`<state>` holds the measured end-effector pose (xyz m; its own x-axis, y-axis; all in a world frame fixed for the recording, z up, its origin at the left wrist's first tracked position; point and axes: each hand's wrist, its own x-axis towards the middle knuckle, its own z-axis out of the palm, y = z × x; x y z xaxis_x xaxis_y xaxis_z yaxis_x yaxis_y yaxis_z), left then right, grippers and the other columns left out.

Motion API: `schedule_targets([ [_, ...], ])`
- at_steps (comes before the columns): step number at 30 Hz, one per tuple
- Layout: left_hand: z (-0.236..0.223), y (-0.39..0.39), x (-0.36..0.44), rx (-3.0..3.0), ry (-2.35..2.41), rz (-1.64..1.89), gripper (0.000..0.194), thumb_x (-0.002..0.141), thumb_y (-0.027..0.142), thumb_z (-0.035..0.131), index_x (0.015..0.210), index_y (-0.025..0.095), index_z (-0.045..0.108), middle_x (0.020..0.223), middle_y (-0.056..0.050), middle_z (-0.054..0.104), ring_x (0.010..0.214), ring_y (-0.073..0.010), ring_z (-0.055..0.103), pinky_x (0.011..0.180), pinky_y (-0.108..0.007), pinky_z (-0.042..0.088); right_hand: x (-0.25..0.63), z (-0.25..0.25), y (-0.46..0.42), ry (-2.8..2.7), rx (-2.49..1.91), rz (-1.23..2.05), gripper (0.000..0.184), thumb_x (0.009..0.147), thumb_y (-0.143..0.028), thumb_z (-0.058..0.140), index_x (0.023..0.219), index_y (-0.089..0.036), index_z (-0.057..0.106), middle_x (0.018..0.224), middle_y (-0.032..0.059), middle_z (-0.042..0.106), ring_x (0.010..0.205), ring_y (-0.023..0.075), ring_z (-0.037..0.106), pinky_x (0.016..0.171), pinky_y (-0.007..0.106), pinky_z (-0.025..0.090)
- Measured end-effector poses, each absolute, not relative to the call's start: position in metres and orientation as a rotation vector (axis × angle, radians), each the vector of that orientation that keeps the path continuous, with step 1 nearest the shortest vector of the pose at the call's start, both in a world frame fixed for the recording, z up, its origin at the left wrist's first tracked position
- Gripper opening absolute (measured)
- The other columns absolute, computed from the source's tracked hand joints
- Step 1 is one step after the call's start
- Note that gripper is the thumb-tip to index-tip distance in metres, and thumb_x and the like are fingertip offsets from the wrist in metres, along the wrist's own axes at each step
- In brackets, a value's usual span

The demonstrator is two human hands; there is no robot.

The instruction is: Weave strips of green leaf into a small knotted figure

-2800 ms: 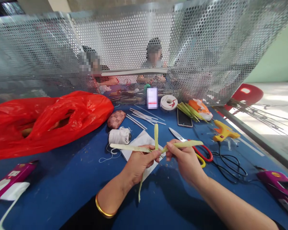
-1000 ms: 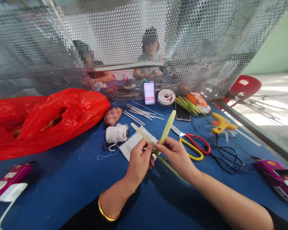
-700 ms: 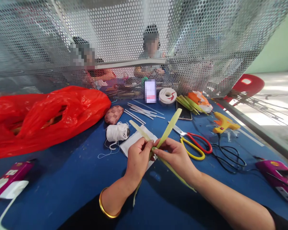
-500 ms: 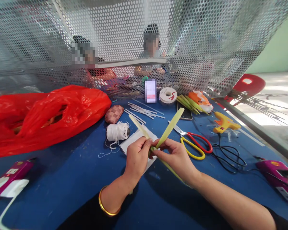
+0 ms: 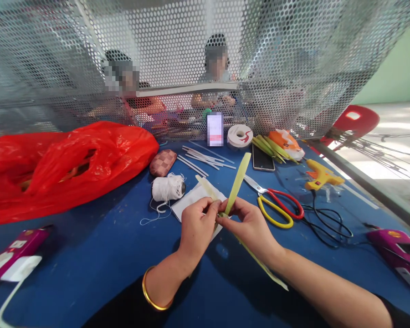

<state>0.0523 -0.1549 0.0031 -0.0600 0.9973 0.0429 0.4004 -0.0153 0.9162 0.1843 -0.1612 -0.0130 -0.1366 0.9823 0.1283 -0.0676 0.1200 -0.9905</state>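
Both hands meet over a white pad (image 5: pixel 186 203) on the blue table, pinching pale green leaf strips (image 5: pixel 239 182) where they cross. My left hand (image 5: pixel 197 223) is closed on the crossing, and a short pale strip end pokes out above its thumb. Thumb and fingers of my right hand (image 5: pixel 249 223) are closed on the strips from the other side. One wide strip stands up between the hands; a long thin tail hangs below the right wrist. The fingers hide the crossing itself. Just right of the hands lie scissors (image 5: pixel 280 207) with red and yellow handles.
A spool of white thread (image 5: pixel 166 189), a checkered pouch (image 5: pixel 163 162) and white sticks (image 5: pixel 205 159) lie left and beyond. Farther right are leaf strips (image 5: pixel 271 148), a phone (image 5: pixel 263 159) and a yellow glue gun (image 5: pixel 323 175) with cord. A red bag (image 5: pixel 123 155) and perforated metal screen (image 5: pixel 171 41) bound the table.
The upright strip has swung more vertical and leftward. The pale strip end at the left shows shorter, and the tail under my right wrist reaches farther down and right. Both hands stay closed together.
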Motion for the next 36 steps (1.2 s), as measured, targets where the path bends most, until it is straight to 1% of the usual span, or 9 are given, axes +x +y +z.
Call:
schedule_targets([
  [3,0.002,-0.155,0.052,1.465,1.549,1.094,0.029,0.083,0.035,0.057,0.06,0.018,0.056,0.051,0.005,0.048,0.054,-0.0101,0.043,0.053,-0.022,0.033,0.184,-0.013,-0.162,-1.295,-0.924,1.311,0.008,0.075,-0.017,0.071,0.082,-0.02,0.067,0.079,-0.0021,0.066,0.075,0.0134,0.058,0.074,0.027,0.046],
  [6,0.002,-0.155,0.053,1.364,1.503,1.135,0.028,0.083,0.034,0.057,0.06,0.018,0.054,0.054,0.004,0.052,0.055,-0.0107,0.046,0.056,-0.022,0.036,0.183,-0.013,-0.162,-1.232,-0.874,1.389,0.008,0.074,-0.018,0.072,0.078,-0.02,0.066,0.077,-0.0025,0.066,0.074,0.0127,0.059,0.073,0.025,0.047],
  [10,-0.002,-0.155,0.055,1.265,1.445,1.181,0.027,0.082,0.033,0.057,0.06,0.018,0.055,0.056,0.003,0.054,0.057,-0.0111,0.047,0.058,-0.023,0.038,0.182,-0.013,-0.163,-1.13,-0.857,1.485,0.015,0.068,-0.023,0.078,0.074,-0.019,0.065,0.073,-0.0016,0.067,0.07,0.0133,0.062,0.07,0.026,0.048],
  [14,-0.006,-0.153,0.055,1.2,1.41,1.198,0.028,0.082,0.034,0.058,0.06,0.018,0.053,0.055,0.004,0.051,0.054,-0.0104,0.045,0.055,-0.022,0.038,0.18,-0.01,-0.163,-1.077,-0.865,1.559,0.023,0.063,-0.029,0.083,0.071,-0.019,0.064,0.069,-0.0015,0.067,0.067,0.0144,0.062,0.068,0.028,0.048],
  [20,0.007,-0.153,0.054,1.072,1.283,1.141,0.03,0.081,0.044,0.062,0.069,0.018,0.056,0.058,0.005,0.05,0.052,-0.0092,0.048,0.054,-0.022,0.043,0.191,-0.009,-0.156,-1.028,-1.051,1.384,0.021,0.077,-0.04,0.07,0.075,-0.019,0.073,0.077,0.0015,0.067,0.078,0.0172,0.058,0.077,0.031,0.044],
  [24,0.014,-0.153,0.052,0.99,1.111,0.944,0.039,0.078,0.054,0.064,0.072,0.016,0.059,0.061,0.003,0.052,0.048,-0.0077,0.051,0.05,-0.021,0.042,0.199,-0.008,-0.149,-1.006,-1.043,1.365,0.02,0.077,-0.038,0.071,0.072,-0.019,0.071,0.072,0.001,0.063,0.073,0.0159,0.053,0.073,0.031,0.042],
  [29,0.01,-0.152,0.051,1.027,1.058,0.794,0.035,0.076,0.049,0.069,0.073,0.014,0.064,0.058,0.002,0.054,0.046,-0.0076,0.052,0.05,-0.021,0.045,0.202,-0.002,-0.149,-1.073,-1.014,1.444,0.019,0.076,-0.034,0.072,0.067,-0.018,0.068,0.068,-0.0002,0.06,0.068,0.0132,0.049,0.066,0.028,0.039],
  [31,0.008,-0.153,0.051,0.985,1.041,0.768,0.033,0.077,0.048,0.069,0.079,0.015,0.066,0.059,0.002,0.057,0.045,-0.007,0.052,0.048,-0.02,0.043,0.202,0.0,-0.149,-1.075,-1.009,1.471,0.02,0.077,-0.034,0.072,0.067,-0.017,0.068,0.065,-0.001,0.058,0.064,0.012,0.047,0.064,0.028,0.038],
  [36,0.004,-0.154,0.053,0.943,1.032,0.735,0.038,0.078,0.052,0.067,0.081,0.015,0.066,0.059,0.003,0.055,0.039,-0.0031,0.044,0.038,-0.016,0.028,0.2,-0.001,-0.15,-0.989,-1.002,1.511,0.022,0.069,-0.036,0.076,0.065,-0.016,0.068,0.06,-0.0016,0.056,0.059,0.0112,0.046,0.061,0.027,0.039],
])
